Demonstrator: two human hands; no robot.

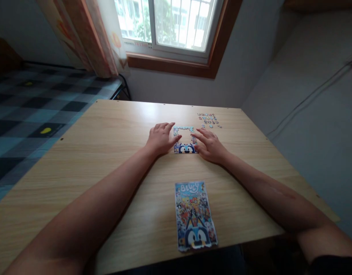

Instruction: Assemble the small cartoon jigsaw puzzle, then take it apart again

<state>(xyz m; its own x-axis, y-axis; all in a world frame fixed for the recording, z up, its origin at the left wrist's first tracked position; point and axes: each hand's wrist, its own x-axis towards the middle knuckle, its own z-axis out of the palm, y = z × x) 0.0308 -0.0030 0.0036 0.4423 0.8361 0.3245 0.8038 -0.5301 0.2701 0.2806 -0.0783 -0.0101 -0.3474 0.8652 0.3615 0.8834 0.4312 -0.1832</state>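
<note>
Both the left hand (162, 138) and the right hand (208, 147) were loosely spread, gripping nothing, at either side of the hollow-centred puzzle (187, 149). Loose pieces (211, 118) lay beyond the right hand; the Bluey picture (194, 215) lay at the wooden table (130, 118)'s near edge.

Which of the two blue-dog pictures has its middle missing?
The puzzle between the left hand and right hand: tabletop shows inside its border. The printed picture nearer the camera has no such gap.
</note>
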